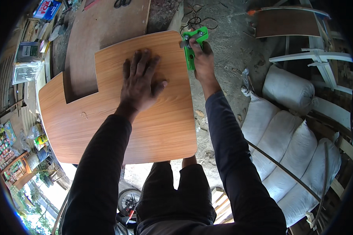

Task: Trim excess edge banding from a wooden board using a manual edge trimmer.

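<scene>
A wood-grain panel (145, 113) with a rectangular notch on its left side lies across the middle, above my legs. My left hand (142, 80) rests flat on it, fingers spread. At the panel's upper right corner my right hand (202, 58) grips a green hand tool (200, 34) with metal knobs and a metal part beside the panel's edge. A plain brown board (102, 19) lies under and beyond the panel, with dark scissors (121, 3) on it.
White stuffed sacks (286, 141) are piled at the right, near white wooden frames (323, 58) and a long rod. A coiled cord (200, 21) lies on the concrete floor (227, 47). Cans and assorted goods (29, 51) crowd the left side. A wheel (127, 201) shows below.
</scene>
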### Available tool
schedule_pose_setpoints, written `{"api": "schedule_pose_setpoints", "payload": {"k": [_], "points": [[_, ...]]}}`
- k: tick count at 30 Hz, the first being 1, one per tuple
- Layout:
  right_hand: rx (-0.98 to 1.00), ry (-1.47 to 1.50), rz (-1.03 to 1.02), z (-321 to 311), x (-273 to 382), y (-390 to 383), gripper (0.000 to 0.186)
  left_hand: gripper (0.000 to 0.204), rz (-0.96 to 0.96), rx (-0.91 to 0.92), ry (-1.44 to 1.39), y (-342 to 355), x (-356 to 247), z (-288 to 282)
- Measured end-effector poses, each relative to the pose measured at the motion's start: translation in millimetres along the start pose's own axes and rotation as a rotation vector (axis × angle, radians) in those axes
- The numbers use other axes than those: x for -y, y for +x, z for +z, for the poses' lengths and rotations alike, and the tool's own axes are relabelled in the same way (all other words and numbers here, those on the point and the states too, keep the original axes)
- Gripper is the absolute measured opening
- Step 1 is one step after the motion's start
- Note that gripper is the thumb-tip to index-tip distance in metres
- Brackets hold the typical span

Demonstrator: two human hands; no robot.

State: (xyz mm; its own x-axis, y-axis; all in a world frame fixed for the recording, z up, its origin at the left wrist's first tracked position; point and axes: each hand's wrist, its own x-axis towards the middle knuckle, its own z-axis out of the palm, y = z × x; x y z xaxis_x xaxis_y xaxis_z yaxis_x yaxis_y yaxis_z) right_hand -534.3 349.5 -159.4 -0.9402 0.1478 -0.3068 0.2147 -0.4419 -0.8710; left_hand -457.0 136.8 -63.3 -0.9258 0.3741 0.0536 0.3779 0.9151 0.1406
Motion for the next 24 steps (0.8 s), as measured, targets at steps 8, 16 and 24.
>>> {"api": "schedule_pose_setpoints", "payload": {"k": [8,16,24], "points": [[0.076,-0.041,-0.066,24,14,51,0.033,0.075,-0.014,0.038,-0.023,0,6,-2],[-0.022,-0.108,-0.082,21,10,48,0.038,0.075,-0.011,0.046,-0.048,2,5,-1],[-0.075,-0.109,-0.085,22,7,34,0.033,0.076,0.013,0.035,-0.004,0,7,3]]}}
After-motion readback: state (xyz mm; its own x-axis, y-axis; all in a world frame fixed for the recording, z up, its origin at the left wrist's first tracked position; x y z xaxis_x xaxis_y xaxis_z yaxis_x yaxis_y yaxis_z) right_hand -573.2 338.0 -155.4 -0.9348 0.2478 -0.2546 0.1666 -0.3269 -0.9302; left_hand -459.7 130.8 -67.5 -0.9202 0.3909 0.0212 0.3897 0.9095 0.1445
